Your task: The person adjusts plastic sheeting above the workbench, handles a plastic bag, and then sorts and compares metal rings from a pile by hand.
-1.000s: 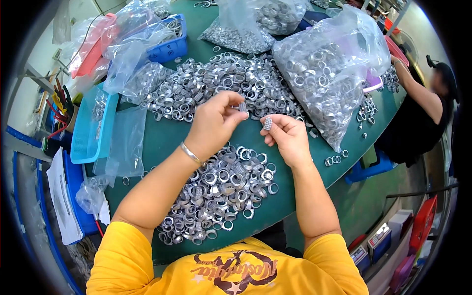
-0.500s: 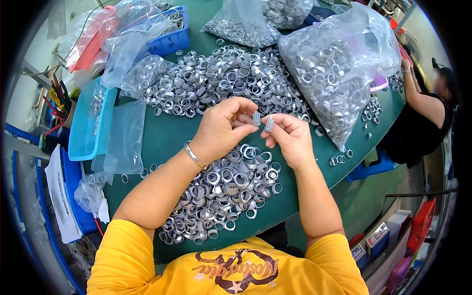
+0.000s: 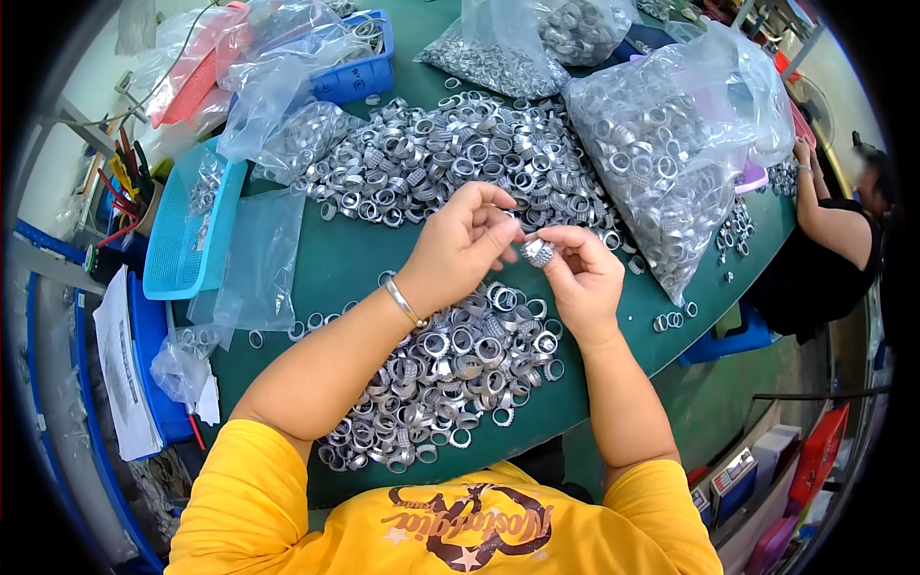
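My right hand (image 3: 583, 275) pinches a silver-grey ring (image 3: 538, 252) between thumb and fingers, its studded band tilted upward. Close by on the left, my left hand (image 3: 467, 241) has its fingers curled toward the thumb, with the tips slightly blurred; whatever they hold is hidden. A metal bangle (image 3: 403, 300) circles my left wrist. Beneath my hands and forearms lies a loose heap of similar rings (image 3: 450, 369) on the green table (image 3: 264, 393). Beyond my hands spreads a larger pile of rings (image 3: 450, 153).
A large clear bag of rings (image 3: 652, 163) leans at the right, with smaller bags (image 3: 498, 53) behind. Left stand a turquoise basket (image 3: 158, 244), a blue bin (image 3: 359, 77) and a flat plastic bag (image 3: 259, 259). A person (image 3: 829, 230) in black sits at the far right.
The ring in my left fingers no longer shows. My right hand has turned its ring so the band's opening and studded side show differently. The whole view has shifted slightly.
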A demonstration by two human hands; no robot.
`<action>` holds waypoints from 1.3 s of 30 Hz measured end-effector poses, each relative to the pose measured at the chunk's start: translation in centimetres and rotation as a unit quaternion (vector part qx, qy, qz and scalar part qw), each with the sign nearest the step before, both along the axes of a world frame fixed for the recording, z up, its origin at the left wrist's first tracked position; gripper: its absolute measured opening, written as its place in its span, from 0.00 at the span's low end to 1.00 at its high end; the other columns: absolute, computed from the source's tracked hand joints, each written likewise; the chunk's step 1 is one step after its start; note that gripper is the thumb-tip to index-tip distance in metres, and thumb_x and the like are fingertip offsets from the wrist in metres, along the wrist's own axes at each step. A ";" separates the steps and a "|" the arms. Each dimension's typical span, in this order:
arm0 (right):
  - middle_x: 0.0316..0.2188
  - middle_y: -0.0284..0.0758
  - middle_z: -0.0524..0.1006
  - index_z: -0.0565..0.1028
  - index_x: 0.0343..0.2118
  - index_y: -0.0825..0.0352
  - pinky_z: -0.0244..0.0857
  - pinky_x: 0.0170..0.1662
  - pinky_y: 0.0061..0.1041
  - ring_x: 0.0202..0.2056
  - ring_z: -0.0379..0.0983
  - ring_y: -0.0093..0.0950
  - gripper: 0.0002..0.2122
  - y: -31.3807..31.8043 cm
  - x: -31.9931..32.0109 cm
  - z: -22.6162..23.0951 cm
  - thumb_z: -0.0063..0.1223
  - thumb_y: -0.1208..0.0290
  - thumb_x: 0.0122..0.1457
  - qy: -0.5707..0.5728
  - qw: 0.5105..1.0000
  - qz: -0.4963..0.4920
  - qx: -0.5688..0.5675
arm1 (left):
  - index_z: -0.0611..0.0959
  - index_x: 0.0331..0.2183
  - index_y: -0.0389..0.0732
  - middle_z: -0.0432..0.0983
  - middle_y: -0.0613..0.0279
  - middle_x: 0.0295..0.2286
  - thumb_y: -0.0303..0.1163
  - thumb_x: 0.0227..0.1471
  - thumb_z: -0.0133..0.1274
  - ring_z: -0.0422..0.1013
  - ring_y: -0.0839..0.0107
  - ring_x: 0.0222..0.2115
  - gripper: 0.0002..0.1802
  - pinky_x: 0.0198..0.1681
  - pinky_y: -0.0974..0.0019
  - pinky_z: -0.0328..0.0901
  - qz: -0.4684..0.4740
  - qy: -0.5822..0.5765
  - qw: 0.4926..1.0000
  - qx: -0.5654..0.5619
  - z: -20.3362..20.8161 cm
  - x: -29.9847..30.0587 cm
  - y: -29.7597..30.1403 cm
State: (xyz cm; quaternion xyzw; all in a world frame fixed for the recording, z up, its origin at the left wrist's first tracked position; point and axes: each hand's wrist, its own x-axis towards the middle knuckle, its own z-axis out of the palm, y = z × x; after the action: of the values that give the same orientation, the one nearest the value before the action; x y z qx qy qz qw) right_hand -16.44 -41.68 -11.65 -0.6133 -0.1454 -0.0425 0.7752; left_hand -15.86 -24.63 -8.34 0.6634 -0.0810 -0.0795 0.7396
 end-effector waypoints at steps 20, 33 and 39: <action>0.26 0.33 0.74 0.75 0.27 0.70 0.66 0.29 0.15 0.27 0.71 0.18 0.05 0.6 0.0 0.1 0.53 0.85 0.46 -0.095 0.981 -0.073 -0.152 | 0.73 0.30 0.37 0.69 0.69 0.25 0.30 0.38 0.65 0.68 0.82 0.25 0.19 0.28 0.78 0.65 -0.099 -0.088 0.974 0.182 0.6 -0.5 0.5; 0.28 0.39 0.72 0.74 0.29 0.67 0.65 0.34 0.30 0.31 0.70 0.37 0.07 -0.8 1.8 -0.8 0.55 0.79 0.45 -0.176 0.881 -0.194 -0.394 | 0.75 0.30 0.36 0.73 0.64 0.24 0.19 0.45 0.54 0.70 0.77 0.23 0.07 0.23 0.76 0.65 0.207 -0.156 0.962 0.083 3.8 2.4 5.4; 0.30 0.41 0.70 0.73 0.32 0.69 0.62 0.38 0.34 0.34 0.67 0.41 0.07 -0.8 1.8 -0.8 0.53 0.78 0.48 -0.185 0.851 -0.206 -0.447 | 0.76 0.29 0.37 0.73 0.66 0.23 0.20 0.44 0.52 0.68 0.78 0.22 0.05 0.26 0.76 0.64 0.482 -0.309 0.804 0.160 9.3 6.8 18.4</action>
State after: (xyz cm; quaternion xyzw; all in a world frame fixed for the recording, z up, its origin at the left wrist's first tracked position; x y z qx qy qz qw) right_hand -14.65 -42.45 -12.48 -0.8904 -0.1596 -0.2437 0.3497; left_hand -9.07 -6.21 0.97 0.7152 0.0390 0.4844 0.5024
